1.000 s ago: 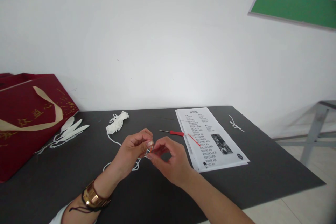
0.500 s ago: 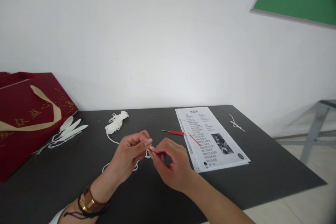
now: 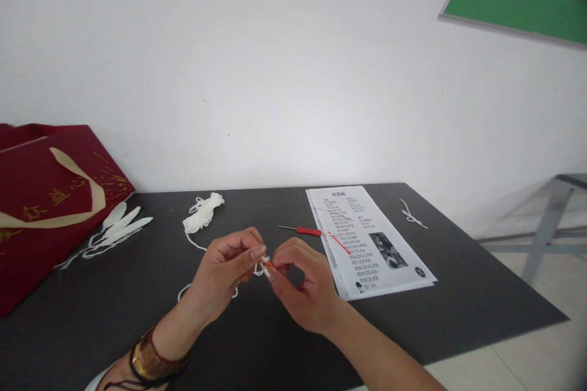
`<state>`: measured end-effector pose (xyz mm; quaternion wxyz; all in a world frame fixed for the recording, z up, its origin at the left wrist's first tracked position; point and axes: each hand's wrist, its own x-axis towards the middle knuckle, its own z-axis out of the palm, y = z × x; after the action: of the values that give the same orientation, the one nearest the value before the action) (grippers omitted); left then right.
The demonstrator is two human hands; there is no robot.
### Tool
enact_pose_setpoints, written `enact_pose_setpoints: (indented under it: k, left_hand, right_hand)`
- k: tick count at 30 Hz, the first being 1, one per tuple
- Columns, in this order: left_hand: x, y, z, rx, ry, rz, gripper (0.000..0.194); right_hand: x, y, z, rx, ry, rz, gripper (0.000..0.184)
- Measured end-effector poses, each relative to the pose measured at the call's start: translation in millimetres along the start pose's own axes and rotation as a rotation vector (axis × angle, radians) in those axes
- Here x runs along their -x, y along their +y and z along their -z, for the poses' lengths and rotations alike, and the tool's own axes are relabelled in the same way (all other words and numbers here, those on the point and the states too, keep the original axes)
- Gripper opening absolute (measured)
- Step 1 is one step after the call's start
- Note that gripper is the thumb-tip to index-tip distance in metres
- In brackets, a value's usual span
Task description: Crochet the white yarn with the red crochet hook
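Observation:
My left hand (image 3: pixel 227 272) pinches a strand of white yarn (image 3: pixel 200 215) between thumb and fingers above the dark table (image 3: pixel 481 293). My right hand (image 3: pixel 302 284) meets it fingertip to fingertip and pinches a small orange-handled crochet hook (image 3: pixel 266 263) at the yarn. The strand loops down from my hands onto the table and runs back to a loose white bundle near the far edge. A gold watch and dark cords sit on my left wrist.
A red-handled hook (image 3: pixel 305 231) lies beyond my hands, beside a printed sheet (image 3: pixel 367 241) with another red hook on it. A knotted white yarn scrap (image 3: pixel 413 215) lies at the far right. A dark red gift bag (image 3: pixel 46 201) and white leaf-shaped pieces (image 3: pixel 120 223) are at the left.
My hands stay pinched together with small finger shifts at the yarn. My left forearm has slid a little lower and left in view.

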<state>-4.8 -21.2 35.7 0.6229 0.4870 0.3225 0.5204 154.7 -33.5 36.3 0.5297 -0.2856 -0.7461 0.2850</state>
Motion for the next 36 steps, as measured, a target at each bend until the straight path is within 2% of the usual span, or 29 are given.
enact_pose_setpoints:
  k: [3,6,9,13,17,22,25,30,33,36]
  left_hand:
    - [0,1,-0.6,-0.022,-0.004,0.007,0.019]
    - [1,2,1.8,0.017,-0.042,0.046,0.019]
    - [2,2,5.8,0.033,-0.104,0.080,0.018]
    - [2,2,6.4,-0.088,-0.153,0.059,0.016]
    - [2,6,1.7,-0.189,-0.240,-0.026,0.018]
    - [3,7,1.9,-0.257,-0.202,-0.062,0.012]
    - [4,3,2.6,-0.159,-0.174,0.035,0.010]
    - [3,0,-0.7,-0.004,-0.045,0.180,0.013]
    - [3,0,-2.1,-0.037,-0.007,0.171,0.017]
    - [3,-1,-2.0,-0.131,0.067,0.070,0.017]
  right_hand:
    - [-3,2,1,-0.253,-0.046,-0.191,0.006]
    - [-6,11,1,-0.577,-0.101,-0.385,0.013]
    - [-7,20,1,-0.812,-0.128,-0.506,0.018]
    - [-7,27,3,-0.945,-0.189,-0.624,0.018]
    - [-5,32,6,-1.105,-0.349,-0.700,0.018]
    - [-4,36,8,-1.294,-0.505,-0.749,0.017]
    - [-4,37,8,-1.350,-0.537,-0.761,0.018]
    - [-5,36,7,-1.313,-0.565,-0.793,0.017]
    - [-7,34,6,-1.200,-0.522,-0.787,0.020]
    - [-7,28,5,-0.956,-0.465,-0.717,0.024]
